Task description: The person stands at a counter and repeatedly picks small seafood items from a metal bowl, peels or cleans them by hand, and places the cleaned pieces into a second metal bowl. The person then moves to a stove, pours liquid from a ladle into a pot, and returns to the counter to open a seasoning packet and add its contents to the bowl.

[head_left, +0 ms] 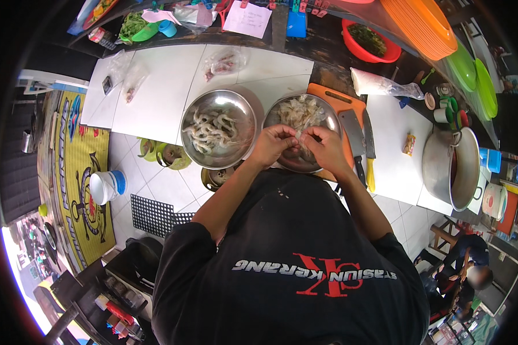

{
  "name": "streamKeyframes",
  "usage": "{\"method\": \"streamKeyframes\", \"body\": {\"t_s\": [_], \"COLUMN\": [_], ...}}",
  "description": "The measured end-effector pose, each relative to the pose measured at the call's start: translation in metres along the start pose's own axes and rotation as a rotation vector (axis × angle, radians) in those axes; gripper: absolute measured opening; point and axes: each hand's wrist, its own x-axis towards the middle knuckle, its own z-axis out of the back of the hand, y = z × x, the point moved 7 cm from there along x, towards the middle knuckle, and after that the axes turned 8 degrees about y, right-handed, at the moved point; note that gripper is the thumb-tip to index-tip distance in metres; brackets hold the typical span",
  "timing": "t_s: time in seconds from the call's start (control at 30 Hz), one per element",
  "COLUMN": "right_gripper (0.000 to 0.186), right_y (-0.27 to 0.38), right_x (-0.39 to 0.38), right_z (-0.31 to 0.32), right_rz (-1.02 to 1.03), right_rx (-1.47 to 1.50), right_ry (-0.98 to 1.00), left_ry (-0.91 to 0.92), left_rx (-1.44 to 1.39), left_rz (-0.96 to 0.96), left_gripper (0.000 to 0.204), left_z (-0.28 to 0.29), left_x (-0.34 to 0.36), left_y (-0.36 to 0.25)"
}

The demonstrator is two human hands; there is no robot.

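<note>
Over the near part of a steel bowl (266,119), my left hand (275,145) and my right hand (324,147) meet with pinched fingertips. Between them is a small pale shrimp (298,138), mostly hidden by the fingers. Pale, translucent shrimp shells (302,111) lie heaped in that bowl. Just to its left stands a second steel bowl (244,109), holding a pile of raw grey shrimp (213,131). Both hands are closed, and neither touches the left bowl's shrimp.
An orange cutting board (322,91) lies partly under the right bowl. On its right are a cleaver (352,132) and a yellow-handled knife (369,138). A large metal pot (437,167) stands farther right. Plastic bags (227,60) lie behind the bowls; stacked orange plates (417,26) sit above.
</note>
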Motion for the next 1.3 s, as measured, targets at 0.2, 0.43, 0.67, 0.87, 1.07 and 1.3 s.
{"method": "streamKeyframes", "body": {"t_s": [0.2,0.43,0.67,0.87,1.07,1.3], "right_gripper": [0.012,0.003,0.012,0.013,0.014,0.019], "right_y": [-0.004,0.026,-0.003,0.019,0.007,-0.029], "right_x": [-0.001,-0.006,-0.007,-0.009,-0.006,-0.004], "right_z": [0.003,-0.004,-0.001,-0.003,-0.003,0.003], "right_rz": [0.016,0.339,0.009,0.213,0.151,-0.093], "right_rx": [-0.24,-0.658,-0.178,-0.37,-0.365,-0.045], "right_ry": [-0.19,-0.338,-0.289,-0.23,-0.211,-0.269], "left_ry": [-0.116,-0.234,-0.27,-0.273,-0.213,-0.246], "left_rx": [0.032,-0.199,-0.109,0.133,0.183,0.261], "left_rz": [0.054,0.084,0.117,0.04,0.042,-0.032], "left_gripper": [0.018,0.024,0.023,0.02,0.02,0.021], "left_z": [-0.004,-0.023,-0.012,-0.016,-0.02,-0.013], "left_x": [0.008,0.0,-0.008,-0.011,-0.014,-0.023], "left_y": [0.002,-0.009,-0.002,-0.017,-0.019,-0.033]}}
